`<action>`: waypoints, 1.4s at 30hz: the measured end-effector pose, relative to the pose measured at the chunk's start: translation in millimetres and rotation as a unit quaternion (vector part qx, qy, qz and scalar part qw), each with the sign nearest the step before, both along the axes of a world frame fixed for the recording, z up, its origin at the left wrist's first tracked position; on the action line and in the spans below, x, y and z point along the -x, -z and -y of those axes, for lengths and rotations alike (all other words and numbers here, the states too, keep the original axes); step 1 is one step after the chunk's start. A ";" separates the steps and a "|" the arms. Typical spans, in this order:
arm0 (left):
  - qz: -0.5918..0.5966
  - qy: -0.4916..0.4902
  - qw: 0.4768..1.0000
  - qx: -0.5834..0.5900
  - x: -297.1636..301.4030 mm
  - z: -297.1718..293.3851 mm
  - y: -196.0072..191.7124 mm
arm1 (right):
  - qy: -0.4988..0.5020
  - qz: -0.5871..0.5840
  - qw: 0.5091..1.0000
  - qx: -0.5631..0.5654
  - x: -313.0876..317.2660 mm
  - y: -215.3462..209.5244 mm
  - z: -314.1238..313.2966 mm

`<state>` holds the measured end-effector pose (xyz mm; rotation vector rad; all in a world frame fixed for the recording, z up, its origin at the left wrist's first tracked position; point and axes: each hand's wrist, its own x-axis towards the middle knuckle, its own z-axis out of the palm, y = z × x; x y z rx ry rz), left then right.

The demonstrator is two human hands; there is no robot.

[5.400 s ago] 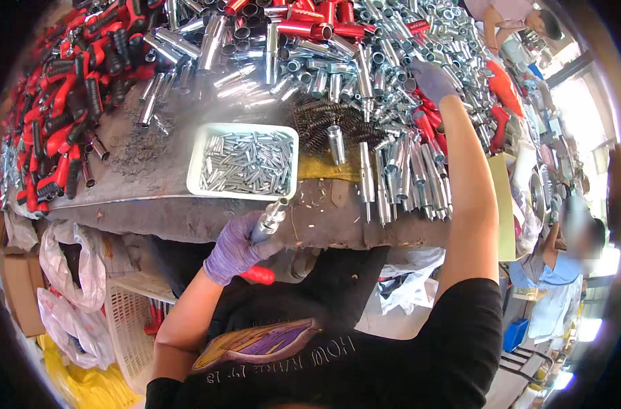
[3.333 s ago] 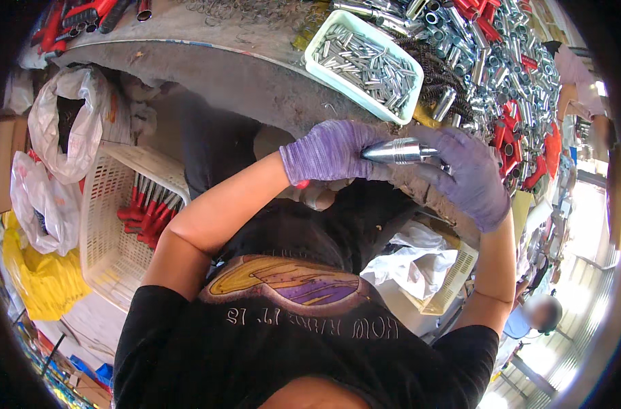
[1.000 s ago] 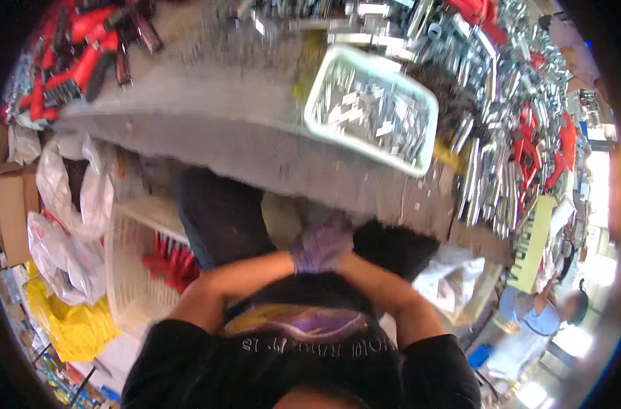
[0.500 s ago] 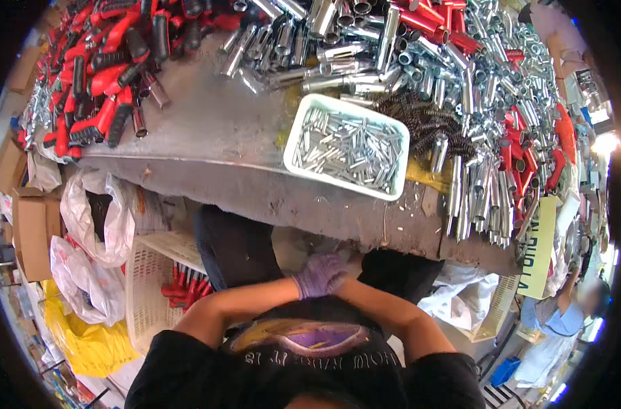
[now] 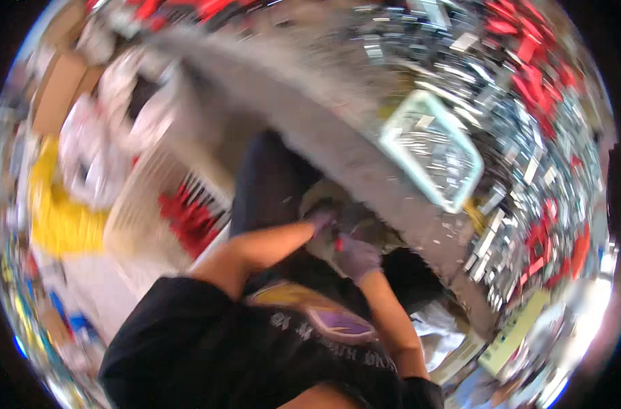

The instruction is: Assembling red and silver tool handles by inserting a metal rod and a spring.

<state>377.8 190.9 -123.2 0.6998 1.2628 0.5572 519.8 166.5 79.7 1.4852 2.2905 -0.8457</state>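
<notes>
Both my hands wear purple-grey gloves and are close together over my lap, below the table edge. My left hand (image 5: 322, 219) is smeared by motion and its fingers do not show clearly. My right hand (image 5: 358, 258) is closed, and a small red thing (image 5: 339, 243) shows at its fingertips, too blurred to name. On the table (image 5: 338, 140), past my hands, stands a pale green-white tray (image 5: 400, 158) of small metal pins (image 5: 436, 153).
Heaps of shiny metal tubes (image 5: 528, 163) and red parts (image 5: 528, 41) cover the table's right side. A cream plastic crate (image 5: 137, 208) holding red pieces (image 5: 188, 218) stands at my left, beside white bags (image 5: 89, 153) and a yellow sack (image 5: 58, 211).
My view has swung round, so the table now slants down to the right. My hands, earlier clasped together, have come apart, and a red thing now shows at the right one.
</notes>
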 end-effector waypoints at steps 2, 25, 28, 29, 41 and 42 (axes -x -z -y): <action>-0.082 0.043 0.991 0.102 2.5 -9.4 -50.5 | -0.079 0.030 0.996 0.001 -10.4 -87.2 4.0; 0.096 -0.451 0.886 -0.057 270.8 126.6 -246.8 | 0.295 -0.469 0.782 0.287 102.0 -115.1 66.4; -0.019 -0.385 0.913 -0.130 329.0 183.8 -140.0 | 0.337 -0.448 0.800 0.216 60.1 -120.2 69.8; 0.032 -0.475 0.879 -0.037 306.0 178.5 -173.6 | 0.374 -0.451 0.793 0.168 45.1 -117.9 66.8; -0.454 0.289 0.836 -0.106 388.3 253.7 101.0 | 0.417 -0.144 0.850 -0.289 -98.6 -198.3 -21.1; -0.446 0.332 0.823 -0.119 387.2 253.2 96.1 | 0.420 -0.148 0.848 -0.288 -109.4 -197.0 -32.5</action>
